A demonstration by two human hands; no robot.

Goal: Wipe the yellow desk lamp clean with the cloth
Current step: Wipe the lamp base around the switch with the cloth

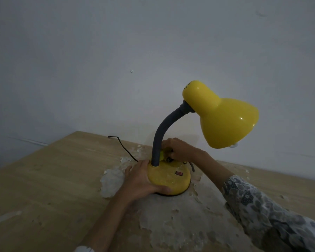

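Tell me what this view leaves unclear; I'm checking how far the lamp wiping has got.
- Cloth: mostly hidden in the right hand; only a yellow-green bit shows.
- Bulb: covered by the shade.
- Cord: its plug end drops behind the table edge.
- Dirt on the base: too dim to judge.

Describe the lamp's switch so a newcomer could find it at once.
Start at the yellow desk lamp on the peeling wooden table. Drop down its grey neck to the round yellow base. The switch is the small red rectangle on top, the base's only red mark.
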